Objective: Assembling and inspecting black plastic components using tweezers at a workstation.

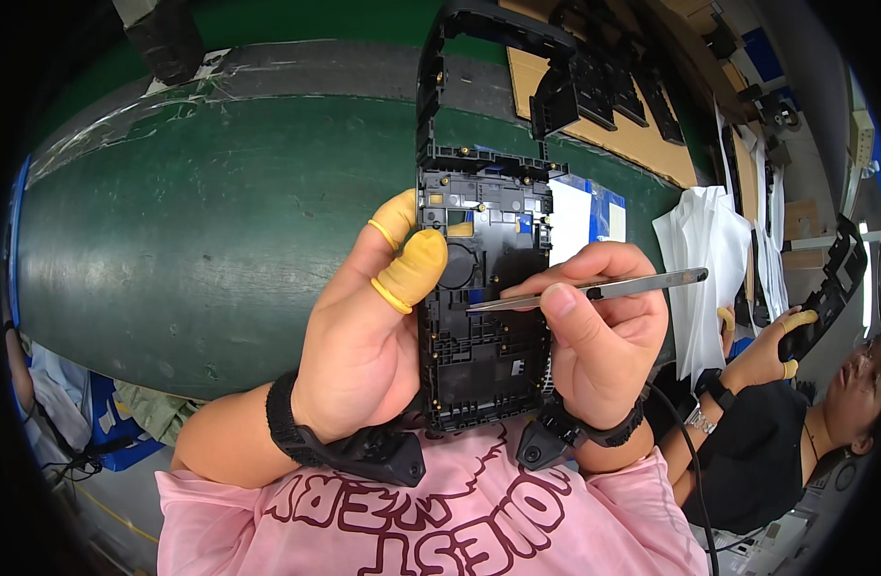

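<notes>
My left hand [364,326], with yellow finger cots on the thumb and a finger, grips the left edge of a black plastic housing [488,374]. The housing stands upright before my chest, with ribs, small brass inserts and a large open frame at its top. Pinched between thumb and fingers of my right hand [604,326] is a pair of metal tweezers [642,285]. Their tips touch or hover just over the housing's middle, below a round recess; which of the two I cannot tell. Whether the tips hold anything is too small to see.
A green-topped table [220,240] spreads ahead and left. Black plastic parts lie on a cardboard sheet [594,115] at the far right. White foam wrapping [704,269] hangs off the right side. Close by on the right, a co-worker [757,442] holds a similar black part.
</notes>
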The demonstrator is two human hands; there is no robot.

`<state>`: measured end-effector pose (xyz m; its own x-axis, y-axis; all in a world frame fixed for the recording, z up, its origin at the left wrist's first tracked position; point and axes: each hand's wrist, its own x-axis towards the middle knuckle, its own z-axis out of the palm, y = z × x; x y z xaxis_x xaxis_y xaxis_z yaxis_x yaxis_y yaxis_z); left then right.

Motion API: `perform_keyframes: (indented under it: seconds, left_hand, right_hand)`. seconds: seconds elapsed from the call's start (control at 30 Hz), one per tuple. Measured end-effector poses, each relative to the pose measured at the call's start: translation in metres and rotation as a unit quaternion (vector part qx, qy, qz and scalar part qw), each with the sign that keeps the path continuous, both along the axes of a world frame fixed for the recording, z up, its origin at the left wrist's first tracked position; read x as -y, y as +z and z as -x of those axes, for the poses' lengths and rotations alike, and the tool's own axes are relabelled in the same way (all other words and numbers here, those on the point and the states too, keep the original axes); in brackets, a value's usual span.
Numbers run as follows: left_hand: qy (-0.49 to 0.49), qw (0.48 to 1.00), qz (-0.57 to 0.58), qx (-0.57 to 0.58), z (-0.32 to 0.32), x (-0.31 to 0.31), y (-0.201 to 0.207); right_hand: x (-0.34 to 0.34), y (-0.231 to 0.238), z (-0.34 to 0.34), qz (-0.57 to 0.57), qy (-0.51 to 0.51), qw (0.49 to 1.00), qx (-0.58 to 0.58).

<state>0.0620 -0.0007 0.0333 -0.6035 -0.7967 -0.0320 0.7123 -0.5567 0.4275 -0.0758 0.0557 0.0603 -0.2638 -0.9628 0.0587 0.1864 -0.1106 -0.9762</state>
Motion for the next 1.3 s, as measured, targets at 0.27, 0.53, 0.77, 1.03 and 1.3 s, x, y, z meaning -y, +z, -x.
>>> perform_keyframes:
  seconds: [0.27,0.53,0.77,1.03,1.3]
  left_hand:
    - [0.001,1.0,0.001,-0.009,0.001,-0.001,0.001]
    - [-0.003,1.0,-0.001,-0.013,0.0,0.0,0.001]
    - [0.004,1.0,0.002,-0.011,0.001,0.001,0.0]
    - [-0.021,1.0,-0.016,0.008,0.001,0.003,0.001]
    - [-0.003,0.995,0.025,0.094,0.003,0.001,0.001]
  right_hand:
    - [0.0,0.002,0.0,-0.004,0.005,1.0,0.004]
    - [0.002,0.0,0.0,0.005,-0.003,1.0,0.001]
    - [0.003,-0.002,0.001,0.013,-0.003,1.0,-0.018]
    - [0.005,-0.005,0.001,0.014,-0.005,1.0,-0.02]
    - [0.003,-0.003,0.01,0.025,-0.02,0.998,0.049]
